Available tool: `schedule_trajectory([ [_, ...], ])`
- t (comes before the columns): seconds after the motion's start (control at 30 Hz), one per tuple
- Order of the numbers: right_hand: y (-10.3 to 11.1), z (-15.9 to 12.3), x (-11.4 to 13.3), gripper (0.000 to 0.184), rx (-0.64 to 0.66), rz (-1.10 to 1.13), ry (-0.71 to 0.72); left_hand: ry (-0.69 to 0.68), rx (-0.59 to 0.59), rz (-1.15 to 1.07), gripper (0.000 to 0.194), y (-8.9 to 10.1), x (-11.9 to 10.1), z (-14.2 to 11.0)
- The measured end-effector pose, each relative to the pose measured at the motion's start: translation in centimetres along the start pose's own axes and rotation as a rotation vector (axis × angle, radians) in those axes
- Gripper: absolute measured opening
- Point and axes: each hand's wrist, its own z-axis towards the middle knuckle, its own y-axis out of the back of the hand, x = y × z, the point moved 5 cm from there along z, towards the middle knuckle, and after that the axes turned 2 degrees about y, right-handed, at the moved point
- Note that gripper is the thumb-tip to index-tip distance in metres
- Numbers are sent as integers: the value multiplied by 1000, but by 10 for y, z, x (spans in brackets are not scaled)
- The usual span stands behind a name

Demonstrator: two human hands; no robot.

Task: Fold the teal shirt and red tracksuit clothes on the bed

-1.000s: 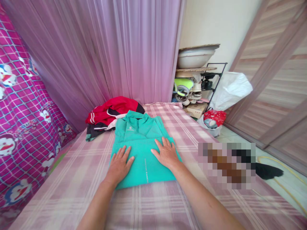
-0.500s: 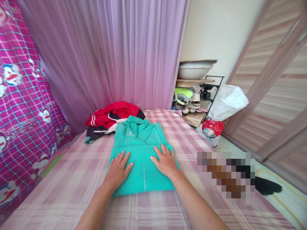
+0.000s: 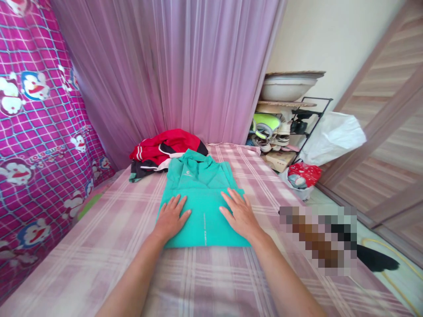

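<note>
At the left edge hangs a bright pink cartoon-print cloth [image 3: 39,141]. Left of centre, a heap of red and black clothing [image 3: 180,140] lies on a plaid bed sheet [image 3: 109,237]. Nearer, the left hand [image 3: 171,219] rests palm down, fingers fanned, on a folded teal shirt [image 3: 203,207] just below the frame's centre, collar upward. The right hand [image 3: 240,214], also spread, lies on the shirt's right side. Upper right, a white basin [image 3: 287,89] sits above shoes [image 3: 280,140].

Bed [image 3: 198,290] wears a pink-and-white plaid cover [image 3: 109,237]. Folded teal shirt [image 3: 206,176] lies flat on it; rumpled red-and-black clothing [image 3: 181,140] heaped behind, leftward.
</note>
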Motion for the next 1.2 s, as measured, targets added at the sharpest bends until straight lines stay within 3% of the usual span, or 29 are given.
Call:
schedule_trajectory([
  [0.1, -8, -4, 6, 57, 114, 30, 48, 8, 14, -24, 61, 1, -2, 0],
  [0.2, -15, -4, -7, 58, 136, 39, -2, 16, 33, -69, 61, 4, 0, 1],
  [0.33, -14, 0, -46, 54, -12, 109, -124, 10, -47, -175, 56, 15, 17, 1],
  [0.43, -10, -2, -78, 51, -148, 201, -280, 124, -159, -186, 53, 26, 44, -2],
  [0.53, -10, -7, -98, 47, -164, 186, -441, 241, -205, -110, 55, 31, 64, -5],
  [0.7, -13, -8, -97, 39, -142, 43, -473, 307, -137, 40, 48, 28, 70, -5],
  [1.0, -24, -4, -96, 29, -134, 84, -505, 370, -57, 4, 38, 31, 60, -5],
  [1.2, -17, -3, -107, 25, -99, 74, -375, 441, 56, -18, 32, 44, 59, -10],
])
